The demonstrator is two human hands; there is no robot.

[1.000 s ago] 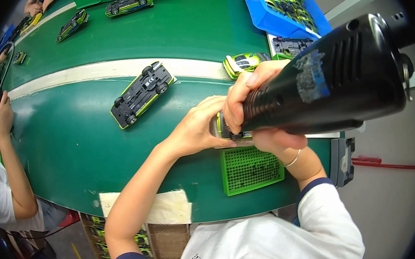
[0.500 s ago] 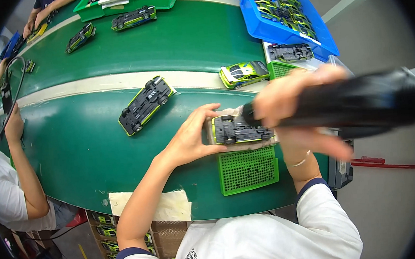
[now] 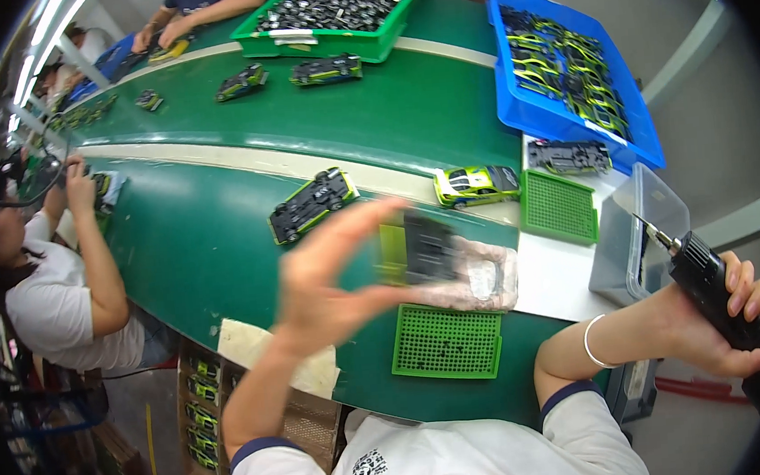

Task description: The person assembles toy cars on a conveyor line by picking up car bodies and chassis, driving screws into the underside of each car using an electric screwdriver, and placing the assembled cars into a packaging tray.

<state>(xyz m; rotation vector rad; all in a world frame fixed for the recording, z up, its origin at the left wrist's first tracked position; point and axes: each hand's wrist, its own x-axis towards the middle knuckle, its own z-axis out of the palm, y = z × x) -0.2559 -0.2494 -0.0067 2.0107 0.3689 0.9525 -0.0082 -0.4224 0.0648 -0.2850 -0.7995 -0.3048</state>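
My left hand (image 3: 317,283) is closed around a toy car (image 3: 421,248), lifted and tilted over the padded holder (image 3: 494,273); both hand and car are smeared by motion. The holder's hollow shows at its right part. Off to the right, my right hand (image 3: 705,337) grips a black electric screwdriver (image 3: 704,270), its bit pointing up and left beside a clear plastic bin (image 3: 618,259). An upturned toy car (image 3: 313,205) lies on the green table behind my left hand. Another toy car (image 3: 476,185) stands on its wheels on the pale strip.
A green perforated tray (image 3: 446,341) lies in front of the holder, and a second green tray (image 3: 559,207) farther right. A blue bin (image 3: 513,106) of car shells and a green bin (image 3: 374,46) of small black parts stand behind. A co-worker (image 3: 72,293) sits at left.
My left hand has lifted the car out of the padded holder. My right hand has swung the screwdriver away from the car, down to the right. The view has shifted.
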